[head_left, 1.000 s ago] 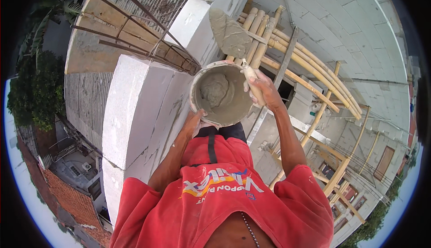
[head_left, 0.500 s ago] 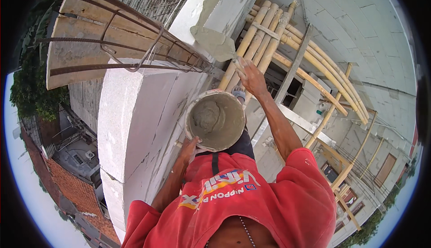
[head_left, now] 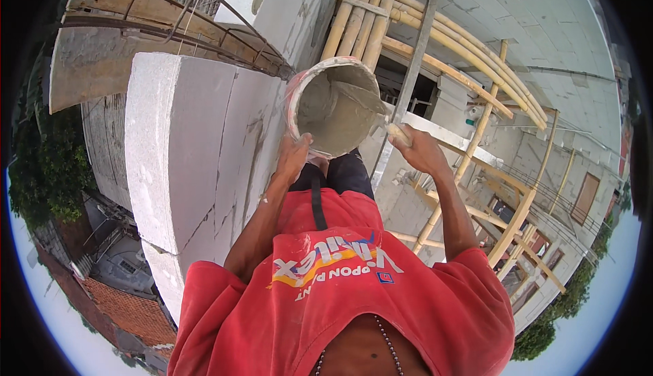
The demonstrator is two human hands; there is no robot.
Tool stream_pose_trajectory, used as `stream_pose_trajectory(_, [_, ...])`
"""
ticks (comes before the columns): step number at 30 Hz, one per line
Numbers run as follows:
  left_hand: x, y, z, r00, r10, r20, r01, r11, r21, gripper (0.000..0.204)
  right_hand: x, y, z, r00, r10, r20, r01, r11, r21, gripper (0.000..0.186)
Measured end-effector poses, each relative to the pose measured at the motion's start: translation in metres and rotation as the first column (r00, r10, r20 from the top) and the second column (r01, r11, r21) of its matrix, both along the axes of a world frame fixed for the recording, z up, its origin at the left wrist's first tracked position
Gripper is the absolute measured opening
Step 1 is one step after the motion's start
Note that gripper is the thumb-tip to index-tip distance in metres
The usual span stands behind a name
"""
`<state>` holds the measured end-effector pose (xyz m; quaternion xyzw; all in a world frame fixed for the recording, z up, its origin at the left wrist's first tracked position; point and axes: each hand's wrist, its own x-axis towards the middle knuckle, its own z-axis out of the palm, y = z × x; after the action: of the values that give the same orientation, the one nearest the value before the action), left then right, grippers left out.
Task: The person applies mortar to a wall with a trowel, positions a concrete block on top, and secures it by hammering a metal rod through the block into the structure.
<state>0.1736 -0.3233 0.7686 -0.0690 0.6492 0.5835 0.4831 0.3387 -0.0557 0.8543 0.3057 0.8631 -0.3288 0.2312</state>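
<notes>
Printed lettering [head_left: 291, 272] stands upside down across the front of the red, short-sleeved cloth shirt [head_left: 326, 301]: large white letters over a yellow and blue band [head_left: 320, 265], a smaller line of pale letters [head_left: 340, 280], and a small blue square emblem [head_left: 386, 277].

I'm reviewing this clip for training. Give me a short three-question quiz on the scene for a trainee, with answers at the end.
1. Where is the trowel blade?
A. Against the block wall
B. At the mouth of the bucket
C. Over the bamboo poles

2. True or false: the left hand is holding the trowel.

3. Fill the gap: the person's shirt is mostly ____ in colour.

Key
1. B
2. False; the left hand is at the bucket's rim, and the right hand holds the trowel.
3. red
</notes>
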Motion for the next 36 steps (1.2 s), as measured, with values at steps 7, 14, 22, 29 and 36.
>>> stream_pose_trajectory(7, [-0.007,0.024,0.024,0.84,-0.206,-0.501,0.171,0.978,-0.116,0.086,-0.033,-0.092,-0.006,0.996,0.085,0.01,-0.085,0.996,0.009,0.044])
stream_pose_trajectory(14, [-0.018,0.012,0.028,0.978,-0.062,-0.197,0.06,0.998,-0.013,0.055,-0.016,-0.052,-0.005,0.874,-0.449,0.187,0.385,0.404,-0.83,0.049])
stream_pose_trajectory(22, [-0.032,0.031,0.012,0.978,0.148,0.15,-0.176,0.964,0.201,0.033,-0.012,-0.007,-0.012,0.818,-0.445,0.365,0.381,-0.057,-0.923,0.044])
stream_pose_trajectory(29, [-0.026,0.038,0.004,0.945,0.283,0.166,-0.31,0.934,0.175,0.033,-0.107,0.066,0.073,0.936,-0.332,-0.115,0.1,0.567,-0.818,0.046])
stream_pose_trajectory(36, [-0.01,0.044,0.016,0.928,0.295,0.227,-0.33,0.934,0.138,0.041,-0.267,0.057,0.077,0.526,0.625,-0.576,-0.448,0.78,0.437,0.045])
